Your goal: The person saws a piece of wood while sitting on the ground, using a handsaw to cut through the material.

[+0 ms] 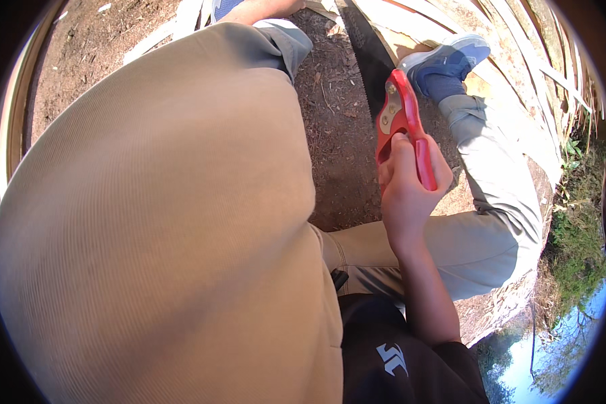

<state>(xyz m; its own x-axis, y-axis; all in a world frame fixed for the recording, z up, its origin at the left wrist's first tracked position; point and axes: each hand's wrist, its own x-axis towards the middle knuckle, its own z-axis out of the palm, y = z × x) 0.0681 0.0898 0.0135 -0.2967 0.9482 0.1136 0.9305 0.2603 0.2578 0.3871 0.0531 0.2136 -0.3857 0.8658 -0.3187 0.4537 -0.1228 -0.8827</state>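
My right hand is wrapped round the red handle of a handsaw. Its dark toothed blade points away from me, running up past the top edge beside a pale board. Whether the teeth touch wood cannot be seen. Beyond my raised left knee, at the top edge, part of my left hand shows near the left shoe. Its fingers are mostly cut off by the frame, so what it touches is hidden.
My right foot, in a blue shoe, rests on pale wood. Several long split wood strips lie at the far right. Brown soil with chips lies between my legs. My left trouser leg blocks much of the view. Green plants grow at right.
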